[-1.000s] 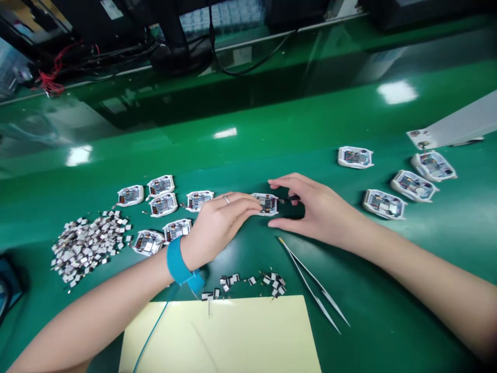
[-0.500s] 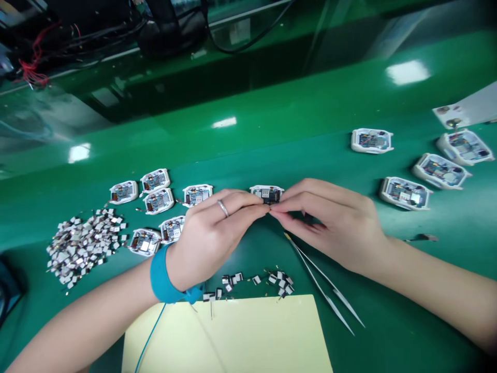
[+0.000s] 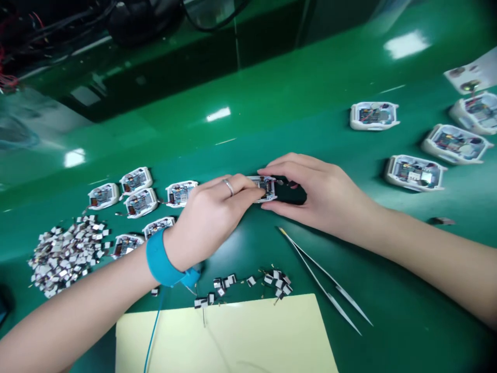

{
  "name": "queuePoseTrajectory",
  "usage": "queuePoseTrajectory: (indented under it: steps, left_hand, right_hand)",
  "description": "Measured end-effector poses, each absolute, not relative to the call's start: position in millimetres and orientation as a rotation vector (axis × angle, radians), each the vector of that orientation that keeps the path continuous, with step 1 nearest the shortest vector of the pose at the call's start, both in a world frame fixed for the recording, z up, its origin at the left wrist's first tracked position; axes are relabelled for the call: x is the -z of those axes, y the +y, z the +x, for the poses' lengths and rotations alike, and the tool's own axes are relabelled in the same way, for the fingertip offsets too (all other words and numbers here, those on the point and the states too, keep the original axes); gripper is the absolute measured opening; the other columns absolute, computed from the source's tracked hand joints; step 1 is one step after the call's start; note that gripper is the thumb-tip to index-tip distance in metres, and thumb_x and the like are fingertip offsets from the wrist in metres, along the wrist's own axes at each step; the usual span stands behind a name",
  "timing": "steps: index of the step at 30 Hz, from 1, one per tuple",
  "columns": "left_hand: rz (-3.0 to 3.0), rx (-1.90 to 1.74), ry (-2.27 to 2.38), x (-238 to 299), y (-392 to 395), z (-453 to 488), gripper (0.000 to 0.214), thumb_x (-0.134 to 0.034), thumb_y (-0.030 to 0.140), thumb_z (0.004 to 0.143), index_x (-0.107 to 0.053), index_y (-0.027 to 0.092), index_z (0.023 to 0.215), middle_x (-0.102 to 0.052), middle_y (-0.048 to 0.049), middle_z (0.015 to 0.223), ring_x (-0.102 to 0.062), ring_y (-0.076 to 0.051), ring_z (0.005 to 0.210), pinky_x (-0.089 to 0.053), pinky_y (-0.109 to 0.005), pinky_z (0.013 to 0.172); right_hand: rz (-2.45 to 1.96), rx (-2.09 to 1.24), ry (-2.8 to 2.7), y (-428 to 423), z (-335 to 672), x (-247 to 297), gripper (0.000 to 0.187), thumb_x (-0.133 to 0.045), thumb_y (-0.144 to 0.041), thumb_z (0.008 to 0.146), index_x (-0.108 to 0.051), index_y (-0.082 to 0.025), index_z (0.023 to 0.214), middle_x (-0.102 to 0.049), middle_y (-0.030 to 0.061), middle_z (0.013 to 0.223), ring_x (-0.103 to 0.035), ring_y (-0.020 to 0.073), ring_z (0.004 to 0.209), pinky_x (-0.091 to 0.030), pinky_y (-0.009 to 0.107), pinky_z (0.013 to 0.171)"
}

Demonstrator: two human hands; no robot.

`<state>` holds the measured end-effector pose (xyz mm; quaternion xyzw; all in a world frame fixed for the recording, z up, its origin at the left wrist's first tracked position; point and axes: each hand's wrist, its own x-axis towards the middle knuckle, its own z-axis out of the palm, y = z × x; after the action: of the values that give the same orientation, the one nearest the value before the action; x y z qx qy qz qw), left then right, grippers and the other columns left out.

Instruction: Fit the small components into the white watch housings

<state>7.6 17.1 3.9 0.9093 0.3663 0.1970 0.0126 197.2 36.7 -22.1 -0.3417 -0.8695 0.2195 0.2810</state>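
Observation:
A small white open housing with a circuit board inside (image 3: pixel 266 187) lies on the green table (image 3: pixel 272 119) between my hands. My left hand (image 3: pixel 212 217), with a ring and a blue wrist strap, rests its fingertips on the housing's left side. From the right, my right hand (image 3: pixel 318 194) curls thumb and fingers around the housing, with a dark gap beneath the palm. Both hands are closed on it. Metal tweezers (image 3: pixel 324 282) lie loose just in front of my right hand.
Several more white housings lie at the left (image 3: pixel 135 199) and at the far right (image 3: pixel 415 173). A heap of small silver parts (image 3: pixel 62 254) sits at the left, a few more (image 3: pixel 272 280) by a yellow sheet (image 3: pixel 229 336) at the near edge. A dark ledge runs behind.
My hands parted from a pinch at the housing's front. The right hand moved around its right side and the left fingertips settled on its left. The view tilted.

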Motion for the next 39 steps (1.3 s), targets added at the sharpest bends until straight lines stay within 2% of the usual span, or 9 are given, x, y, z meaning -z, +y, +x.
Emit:
queuePoseTrajectory:
  steps: [7,14,17,22,25,35,39]
  left_hand:
    - [2.936,-0.488,1.105,-10,18,12,0.012,-0.051,0.014,0.083,-0.061,0.018,0.085,-0.066,-0.0016,0.083,-0.062,-0.016,0.073,-0.052,-0.024,0.063]
    - [2.951,-0.631,1.209,-4,12,15,0.011,-0.054,0.015,0.081,-0.062,0.019,0.087,-0.066,-0.0009,0.082,-0.061,-0.016,0.071,-0.052,-0.025,0.062]
    - [2.950,-0.578,1.228,-5,12,15,0.011,-0.052,0.017,0.083,-0.062,0.019,0.088,-0.066,-0.0012,0.083,-0.062,-0.016,0.072,-0.052,-0.026,0.062]
    - [2.898,-0.524,1.248,-9,11,16,0.011,-0.052,0.018,0.084,-0.062,0.021,0.088,-0.066,-0.0001,0.085,-0.062,-0.015,0.074,-0.052,-0.026,0.064]
    - [2.828,-0.563,1.253,-9,11,17,0.010,-0.054,0.018,0.083,-0.062,0.021,0.086,-0.066,0.0008,0.084,-0.062,-0.014,0.073,-0.052,-0.025,0.064]
    - [2.971,-0.516,1.190,-10,13,17,0.014,-0.051,0.018,0.084,-0.065,0.014,0.082,-0.066,-0.0040,0.079,-0.060,-0.018,0.069,-0.051,-0.028,0.058]
    - [2.941,-0.457,1.221,-11,13,18,0.016,-0.049,0.020,0.085,-0.065,0.015,0.083,-0.065,-0.0027,0.078,-0.060,-0.017,0.070,-0.051,-0.026,0.057]
  right_hand:
    - [-0.927,-0.614,-2.332,39,198,21,0.028,-0.064,-0.023,0.072,-0.057,-0.009,0.095,-0.060,0.0069,0.092,-0.056,0.0187,0.085,-0.047,0.031,0.073]
    - [-0.972,-0.643,-2.306,38,198,19,0.018,-0.061,-0.024,0.074,-0.057,-0.015,0.089,-0.060,0.0027,0.088,-0.057,0.0162,0.082,-0.048,0.028,0.069]
    - [-0.974,-0.655,-2.303,38,199,17,0.016,-0.061,-0.022,0.075,-0.056,-0.018,0.089,-0.059,0.0015,0.088,-0.058,0.0158,0.082,-0.048,0.028,0.069]
    - [-0.993,-0.673,-2.311,37,199,16,0.019,-0.064,-0.016,0.072,-0.055,-0.019,0.089,-0.060,0.0020,0.089,-0.058,0.0166,0.083,-0.049,0.028,0.069]
    - [-0.983,-0.664,-2.320,37,199,16,0.019,-0.065,-0.016,0.072,-0.056,-0.016,0.089,-0.060,0.0033,0.088,-0.058,0.0166,0.081,-0.048,0.028,0.068]
    - [-0.977,-0.624,-2.333,38,200,16,0.021,-0.065,-0.018,0.072,-0.057,-0.014,0.091,-0.060,0.0039,0.089,-0.057,0.0157,0.079,-0.048,0.029,0.065]
    - [-0.976,-0.629,-2.333,38,199,17,0.020,-0.065,-0.017,0.072,-0.057,-0.014,0.090,-0.060,0.0042,0.089,-0.057,0.0162,0.080,-0.048,0.030,0.066]
